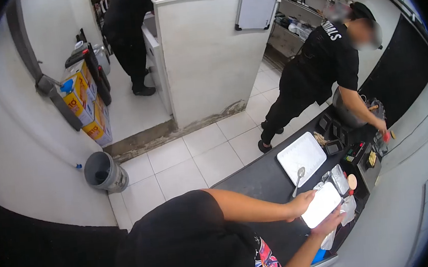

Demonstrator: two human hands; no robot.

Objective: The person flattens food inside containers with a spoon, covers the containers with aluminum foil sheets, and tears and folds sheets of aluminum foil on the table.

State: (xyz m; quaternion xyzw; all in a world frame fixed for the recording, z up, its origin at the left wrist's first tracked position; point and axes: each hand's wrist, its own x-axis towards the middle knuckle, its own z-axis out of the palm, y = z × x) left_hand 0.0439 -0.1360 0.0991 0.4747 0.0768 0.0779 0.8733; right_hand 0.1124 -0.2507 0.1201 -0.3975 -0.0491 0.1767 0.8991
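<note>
Between my two hands is a white rectangular piece [321,205] with rounded corners; whether it is a lid or a container I cannot tell. My left hand [301,205] grips its left edge, fingers closed on it. Along its lower right edge, my right hand [329,222] holds it too. Just beyond lies a metal spoon [299,176], its bowl resting on a large white tray [302,152]. Foil-wrapped packages [339,178] sit on the dark counter right beside my hands.
A co-worker [320,63] in black leans over the far end of the counter [251,183], one hand near a red item [386,136]. Black containers [333,147] stand past the tray. Another person [129,34] stands behind the wall. A grey bucket [105,172] is on the floor.
</note>
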